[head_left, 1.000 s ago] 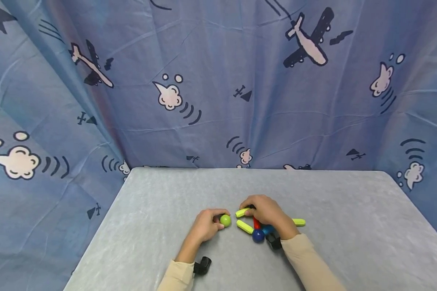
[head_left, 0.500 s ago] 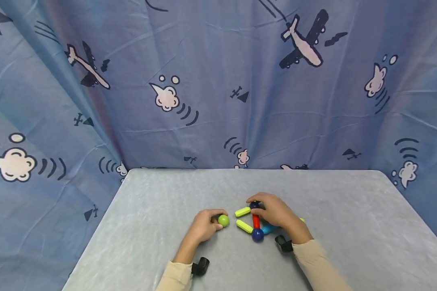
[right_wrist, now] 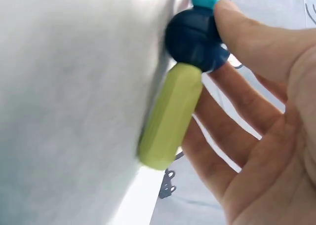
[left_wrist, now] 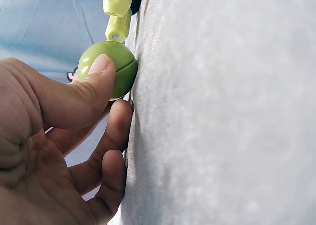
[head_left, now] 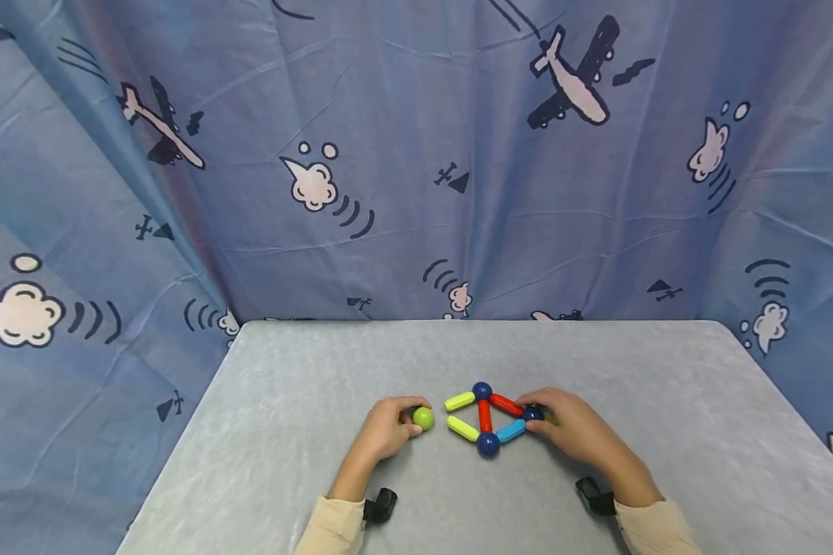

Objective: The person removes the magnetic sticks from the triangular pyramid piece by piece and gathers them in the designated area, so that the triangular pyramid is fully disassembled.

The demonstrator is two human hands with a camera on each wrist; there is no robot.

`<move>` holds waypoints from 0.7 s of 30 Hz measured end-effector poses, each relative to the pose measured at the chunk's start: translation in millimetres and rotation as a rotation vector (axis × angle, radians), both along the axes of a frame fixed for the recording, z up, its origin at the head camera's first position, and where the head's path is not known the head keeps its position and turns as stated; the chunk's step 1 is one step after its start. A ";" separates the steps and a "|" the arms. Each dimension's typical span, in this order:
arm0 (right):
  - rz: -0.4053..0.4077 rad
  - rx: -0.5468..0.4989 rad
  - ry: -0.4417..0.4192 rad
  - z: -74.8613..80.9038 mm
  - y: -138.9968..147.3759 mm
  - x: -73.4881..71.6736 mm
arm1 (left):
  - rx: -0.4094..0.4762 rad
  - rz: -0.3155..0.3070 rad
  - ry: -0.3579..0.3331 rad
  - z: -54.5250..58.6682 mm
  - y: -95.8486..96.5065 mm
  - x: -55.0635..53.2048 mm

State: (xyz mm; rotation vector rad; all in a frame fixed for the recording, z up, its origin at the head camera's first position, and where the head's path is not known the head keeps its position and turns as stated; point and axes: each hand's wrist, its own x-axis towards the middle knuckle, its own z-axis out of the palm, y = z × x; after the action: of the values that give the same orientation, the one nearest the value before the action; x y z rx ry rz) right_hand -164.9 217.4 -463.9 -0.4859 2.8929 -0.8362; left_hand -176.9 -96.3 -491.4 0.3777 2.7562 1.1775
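Note:
My left hand [head_left: 382, 432] pinches a green magnetic ball [head_left: 423, 418] between thumb and fingers at the table surface. Just right of it, a small gap away, lie the free ends of two yellow-green magnetic rods [head_left: 460, 401]. These rods meet a far dark blue ball [head_left: 482, 391] and a near dark blue ball [head_left: 488, 445], joined by a red rod [head_left: 485, 416]. Another red rod [head_left: 506, 405] and a light blue rod [head_left: 511, 432] run to a third dark blue ball [right_wrist: 190, 37], pinched by my right hand [head_left: 576, 432]. A yellow-green rod [right_wrist: 170, 119] extends from that ball, mostly hidden in the head view.
The pieces lie flat on a pale grey table [head_left: 319, 362]. Behind it hangs a blue curtain [head_left: 389, 154] printed with planes and clouds. Black wrist cameras [head_left: 380, 506] sit on both forearms.
My right hand has left the far dark blue ball and moved right, onto the right-hand ball, uncovering the red and light blue rods. The left hand keeps its hold on the green ball.

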 end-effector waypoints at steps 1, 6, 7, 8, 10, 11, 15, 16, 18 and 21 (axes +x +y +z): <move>-0.010 0.001 -0.006 -0.6 1.5 0.7 | 0.002 -0.001 0.004 0.1 0.1 -0.2; -0.041 -0.002 -0.019 -4.4 6.3 3.3 | 0.011 0.004 -0.006 -0.2 0.6 -0.4; -0.047 -0.005 -0.021 -4.8 6.8 3.8 | 0.015 0.003 -0.006 0.0 0.6 -0.4; -0.052 -0.007 -0.022 -5.2 7.4 4.3 | 0.017 0.006 -0.012 0.2 0.8 -0.4; -0.060 -0.009 -0.021 -5.5 8.2 4.7 | 0.021 0.012 -0.018 0.4 1.0 -0.6; -0.063 -0.011 -0.021 -5.3 8.4 4.9 | 0.025 0.013 -0.019 0.6 1.0 -0.8; -0.066 -0.016 -0.020 -4.7 8.9 5.8 | 0.037 0.012 -0.017 0.4 1.1 -2.1; -0.065 -0.016 -0.021 -4.6 9.0 6.1 | 0.041 0.009 -0.015 0.3 0.8 -2.3; -0.064 -0.014 -0.029 -4.8 9.2 7.0 | 0.050 0.003 -0.014 0.3 0.0 -2.1; -0.068 -0.011 -0.040 -6.5 9.6 8.2 | 0.063 0.005 -0.019 0.7 -2.3 -1.1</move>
State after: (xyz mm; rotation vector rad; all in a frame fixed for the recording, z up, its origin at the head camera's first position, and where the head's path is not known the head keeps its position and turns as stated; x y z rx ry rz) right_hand -156.7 227.0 -470.4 -0.3692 2.8843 -0.8618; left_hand -178.0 -98.6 -490.7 0.3646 2.7112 1.2648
